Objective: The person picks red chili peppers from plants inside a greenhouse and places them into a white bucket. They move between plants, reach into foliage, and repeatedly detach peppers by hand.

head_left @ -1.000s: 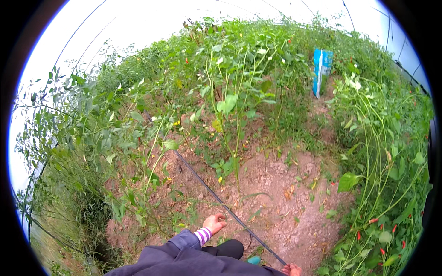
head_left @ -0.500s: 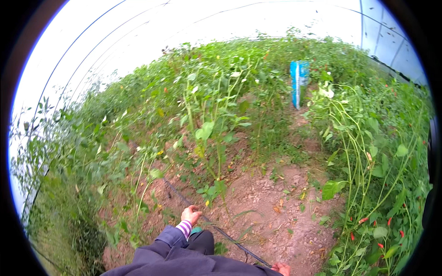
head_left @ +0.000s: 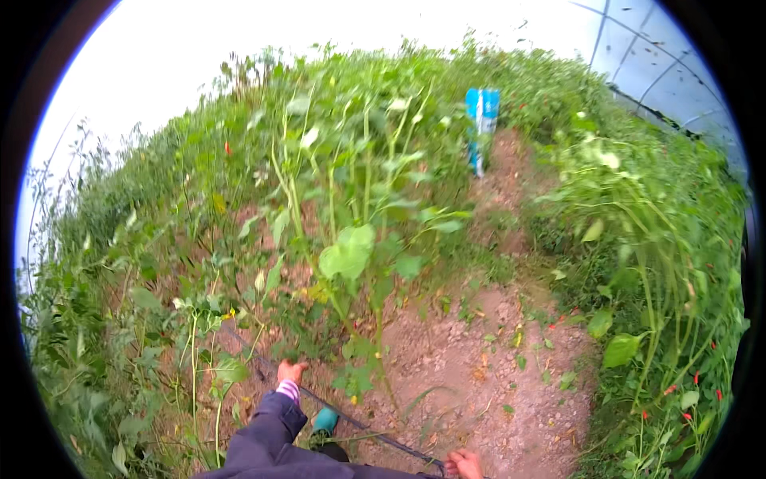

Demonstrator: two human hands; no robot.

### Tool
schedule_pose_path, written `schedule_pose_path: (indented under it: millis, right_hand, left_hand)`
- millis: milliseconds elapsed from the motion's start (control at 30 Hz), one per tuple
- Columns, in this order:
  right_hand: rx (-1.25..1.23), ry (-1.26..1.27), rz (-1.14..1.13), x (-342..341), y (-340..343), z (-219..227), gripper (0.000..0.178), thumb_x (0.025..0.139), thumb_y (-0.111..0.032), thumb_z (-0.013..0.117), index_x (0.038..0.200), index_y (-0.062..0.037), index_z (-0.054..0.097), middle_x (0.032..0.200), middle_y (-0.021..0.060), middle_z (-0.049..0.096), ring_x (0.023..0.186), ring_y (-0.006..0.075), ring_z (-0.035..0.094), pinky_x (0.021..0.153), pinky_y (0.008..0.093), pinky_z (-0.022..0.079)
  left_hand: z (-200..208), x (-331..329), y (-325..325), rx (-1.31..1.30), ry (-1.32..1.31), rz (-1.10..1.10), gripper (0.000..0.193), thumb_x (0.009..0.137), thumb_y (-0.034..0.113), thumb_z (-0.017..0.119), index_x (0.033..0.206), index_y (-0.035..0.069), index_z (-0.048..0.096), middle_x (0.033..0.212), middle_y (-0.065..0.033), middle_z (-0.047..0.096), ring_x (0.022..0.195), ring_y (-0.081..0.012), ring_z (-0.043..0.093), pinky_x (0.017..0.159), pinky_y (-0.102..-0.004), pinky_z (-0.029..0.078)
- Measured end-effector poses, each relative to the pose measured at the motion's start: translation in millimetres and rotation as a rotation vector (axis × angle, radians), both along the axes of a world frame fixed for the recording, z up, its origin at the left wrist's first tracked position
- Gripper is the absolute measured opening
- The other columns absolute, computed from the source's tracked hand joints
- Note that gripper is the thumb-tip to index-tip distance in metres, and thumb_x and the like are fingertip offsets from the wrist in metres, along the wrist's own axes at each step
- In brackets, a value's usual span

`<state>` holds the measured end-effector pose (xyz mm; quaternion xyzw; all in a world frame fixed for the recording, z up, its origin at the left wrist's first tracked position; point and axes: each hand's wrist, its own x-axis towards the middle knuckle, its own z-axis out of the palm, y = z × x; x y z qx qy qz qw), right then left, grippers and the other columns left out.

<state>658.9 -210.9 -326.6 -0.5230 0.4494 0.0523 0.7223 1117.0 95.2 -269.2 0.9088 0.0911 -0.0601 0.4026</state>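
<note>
A thin black hose [head_left: 367, 431] runs low across the soil in front of me, from the plants on the left towards my right side. My left hand [head_left: 292, 372], below a striped cuff, is closed with the hose between its fingers. At the lower edge my right hand [head_left: 464, 463] is closed round the hose further along, its fingertips partly hidden. Between the hands, the hose passes just in front of my teal boot [head_left: 325, 421]. A tall leafy pepper plant [head_left: 348, 254] stands just beyond the hose.
Dense green plants [head_left: 96, 279] crowd the left side. On the right, bent stems [head_left: 650, 279] and red peppers [head_left: 696, 377] border the reddish soil path [head_left: 471, 351]. A blue-and-white sack [head_left: 483, 120] stands up the path. Curved greenhouse ribs [head_left: 630, 36] show at upper right.
The view has shifted forward and to the right, so the pepper plant looks nearer. Both hands appear further left in the picture and still grip the hose. More of the teal boot shows.
</note>
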Motion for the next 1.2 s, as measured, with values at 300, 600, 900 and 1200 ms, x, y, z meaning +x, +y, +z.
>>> schedule_pose_path:
  millis: [300,600,900,1200]
  right_hand:
    - [0.103,0.04,0.603,202,166,-15,0.03,0.091,-0.022,0.053,0.108,0.0009,0.061,0.09,0.0066,0.064,0.072,0.013,0.06,0.064,0.0264,0.049]
    - [-0.062,0.137,0.624,278,136,-17,0.027,0.091,-0.02,0.053,0.11,-0.0021,0.06,0.088,0.0059,0.065,0.078,0.0124,0.062,0.067,0.0258,0.051]
    - [0.006,0.118,0.582,283,144,-40,0.029,0.091,-0.021,0.053,0.112,-0.0016,0.058,0.092,0.0048,0.064,0.074,0.0115,0.06,0.065,0.0248,0.049]
    - [-0.077,-0.272,0.342,427,135,55,0.024,0.091,-0.018,0.054,0.109,-0.0048,0.061,0.088,0.0064,0.065,0.076,0.0125,0.061,0.064,0.0257,0.05]
  left_hand:
    - [-122,180,56,0.455,0.298,-0.412,0.04,0.091,0.032,0.045,0.124,0.01,0.053,0.125,-0.0142,0.053,0.117,-0.0296,0.048,0.103,-0.0422,0.031]
    - [-141,223,1,0.25,-0.149,-0.48,0.041,0.088,0.024,0.054,0.126,0.01,0.049,0.12,-0.012,0.052,0.105,-0.0265,0.052,0.09,-0.0408,0.041]
    - [-92,238,2,-0.879,0.177,-0.224,0.037,0.094,0.02,0.045,0.129,0.006,0.042,0.126,-0.0115,0.047,0.11,-0.024,0.049,0.094,-0.0344,0.042]
    - [19,162,28,-0.877,-0.054,-0.631,0.039,0.087,0.007,0.057,0.124,0.001,0.046,0.124,-0.013,0.051,0.105,-0.0264,0.057,0.086,-0.0397,0.052]
